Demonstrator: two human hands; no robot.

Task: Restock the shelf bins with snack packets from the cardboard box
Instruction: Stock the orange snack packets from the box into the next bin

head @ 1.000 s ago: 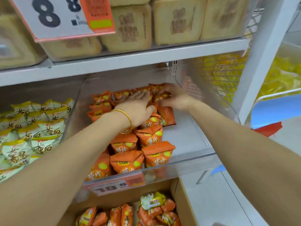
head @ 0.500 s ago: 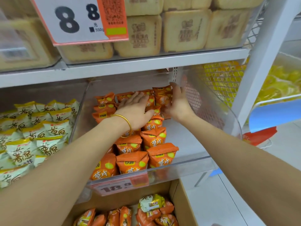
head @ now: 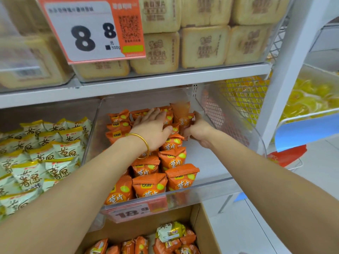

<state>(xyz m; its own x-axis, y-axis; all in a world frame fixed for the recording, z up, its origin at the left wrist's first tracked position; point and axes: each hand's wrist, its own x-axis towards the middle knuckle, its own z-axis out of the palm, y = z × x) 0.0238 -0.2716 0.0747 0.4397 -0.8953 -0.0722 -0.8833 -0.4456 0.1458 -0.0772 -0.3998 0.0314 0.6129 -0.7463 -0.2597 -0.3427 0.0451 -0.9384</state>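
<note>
Reaching into the clear plastic shelf bin point(head: 220, 187) on the middle shelf, both bare hands work at its rear. The left hand point(head: 152, 129), a gold bangle point(head: 146, 145) on its wrist, lies flat on the rows of orange foil snack packets point(head: 172, 158), its grip apart, with straight fingers pressing on the packets at the back. The right hand point(head: 199, 131) has its grip clamped on one upright orange packet point(head: 183, 116), thumb and fingers curled round its lower half. This packet stands at the back right of the rows, beside the bare right-hand part of the bin floor. It appears to touch the neighbouring packets, though the hands hide the contact.

Below the bin, the open brown cardboard box point(head: 203, 233) holds more orange packets, with one yellow-and-white packet point(head: 171, 230) on top. A red-and-white price label point(head: 135, 211) hangs on the bin's front wall. To the left, a second bin holds pale green packets with yellow tops point(head: 36, 153). The white metal shelf point(head: 165, 79) above carries tan square cakes point(head: 203, 46) behind a large white-and-orange price card point(head: 88, 30).
</note>
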